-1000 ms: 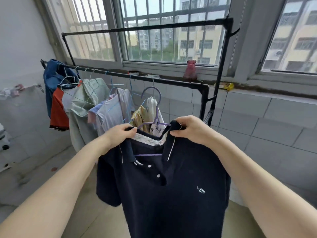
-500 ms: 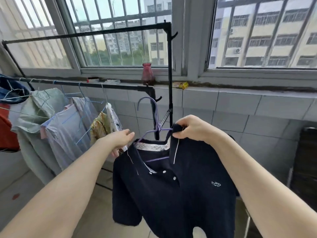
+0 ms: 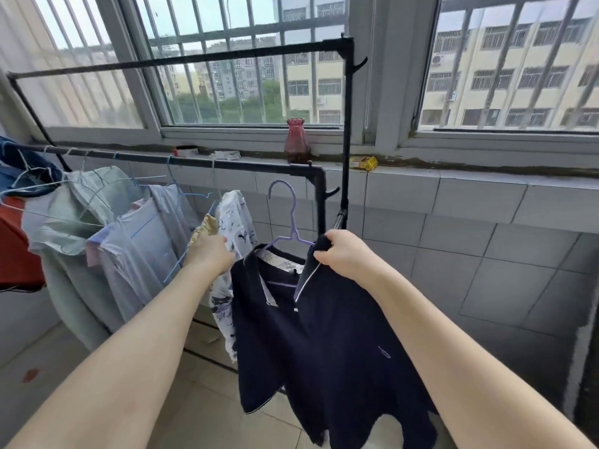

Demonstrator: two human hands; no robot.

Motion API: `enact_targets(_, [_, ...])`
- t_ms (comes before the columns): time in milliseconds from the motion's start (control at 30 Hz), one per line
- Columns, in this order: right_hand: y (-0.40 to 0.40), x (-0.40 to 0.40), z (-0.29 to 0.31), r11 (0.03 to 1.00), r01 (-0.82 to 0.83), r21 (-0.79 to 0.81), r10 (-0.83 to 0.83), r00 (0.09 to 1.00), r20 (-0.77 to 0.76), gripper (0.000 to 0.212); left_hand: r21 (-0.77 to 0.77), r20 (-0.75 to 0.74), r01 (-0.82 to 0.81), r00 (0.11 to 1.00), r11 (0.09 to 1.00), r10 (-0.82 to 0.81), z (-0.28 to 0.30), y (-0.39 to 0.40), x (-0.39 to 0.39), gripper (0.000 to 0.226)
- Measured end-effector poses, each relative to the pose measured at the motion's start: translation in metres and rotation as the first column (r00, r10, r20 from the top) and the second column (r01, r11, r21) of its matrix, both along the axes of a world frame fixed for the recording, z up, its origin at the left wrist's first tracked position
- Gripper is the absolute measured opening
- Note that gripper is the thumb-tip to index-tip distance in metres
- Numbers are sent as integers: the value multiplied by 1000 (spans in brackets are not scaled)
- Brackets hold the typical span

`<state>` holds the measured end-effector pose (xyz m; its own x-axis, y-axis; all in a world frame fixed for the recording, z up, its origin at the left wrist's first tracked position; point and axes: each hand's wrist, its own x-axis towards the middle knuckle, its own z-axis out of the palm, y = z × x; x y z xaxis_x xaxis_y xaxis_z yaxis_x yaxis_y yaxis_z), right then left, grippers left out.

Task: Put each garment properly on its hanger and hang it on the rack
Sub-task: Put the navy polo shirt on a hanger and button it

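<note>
Left hand (image 3: 210, 256) off the navy polo shirt (image 3: 324, 335), now pressing the printed garment (image 3: 238, 218) toward nine o'clock.
Right hand (image 3: 343, 254) fingers pinching collar and purple hanger (image 3: 288, 218); left fingers hidden, cannot tell; clearing space below the lower rail (image 3: 194, 162).

left hand (image 3: 210, 256) fingers hidden, red garment (image 3: 14, 251) cropped

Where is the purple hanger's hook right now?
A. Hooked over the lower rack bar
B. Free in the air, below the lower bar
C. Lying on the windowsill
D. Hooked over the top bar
B: the purple hanger hook ends below the lower rack bar, touching nothing, while the right hand holds the navy polo shirt at the collar.
</note>
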<state>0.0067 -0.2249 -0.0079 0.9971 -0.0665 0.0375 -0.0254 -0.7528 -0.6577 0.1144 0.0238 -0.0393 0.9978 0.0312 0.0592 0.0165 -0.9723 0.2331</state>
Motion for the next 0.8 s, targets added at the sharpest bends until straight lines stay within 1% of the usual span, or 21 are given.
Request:
enact_targets(67, [16, 14, -2, 999, 13, -31, -13, 1000, -1, 3, -51, 12, 72, 997, 996, -71, 0, 14, 15, 49])
enact_targets(133, [32, 29, -3, 997, 52, -53, -52, 999, 3, 3, -62, 30, 117, 993, 991, -115, 1, 32, 29, 56])
enact_targets(233, [58, 50, 0, 989, 131, -73, -130, 991, 18, 9, -77, 73, 99, 993, 992, -94, 6, 65, 52, 62])
enact_targets(300, [79, 64, 0, 981, 184, -66, -182, 982, 40, 9, -88, 85, 72, 994, 994, -64, 10, 94, 71, 57])
enact_targets(400, [103, 76, -3, 967, 249, -42, -246, 967, 63, 9, -83, 55, 39, 998, 996, -34, 17, 130, 91, 37])
enact_targets(533, [136, 89, -7, 945, 327, 27, -328, 941, 88, 8, -56, 31, 25, 999, 998, -23, 18, 168, 118, 34])
enact_targets(633, [153, 97, -5, 925, 374, 67, -379, 920, 104, 9, 20, 24, 31, 999, 999, -31, 20, 172, 125, 35])
enact_targets(667, [157, 99, -4, 920, 384, 83, -391, 914, 110, 10, 58, 44, 32, 998, 998, -35, 22, 171, 125, 38])
enact_targets(733, [162, 102, -2, 906, 409, 111, -421, 899, 123, 14, 105, 185, 57, 980, 993, -76, 28, 164, 126, 42])
enact_targets(800, [162, 102, 2, 890, 440, 117, -453, 881, 133, 16, 89, 346, 180, 917, 980, -200, 33, 150, 128, 35])
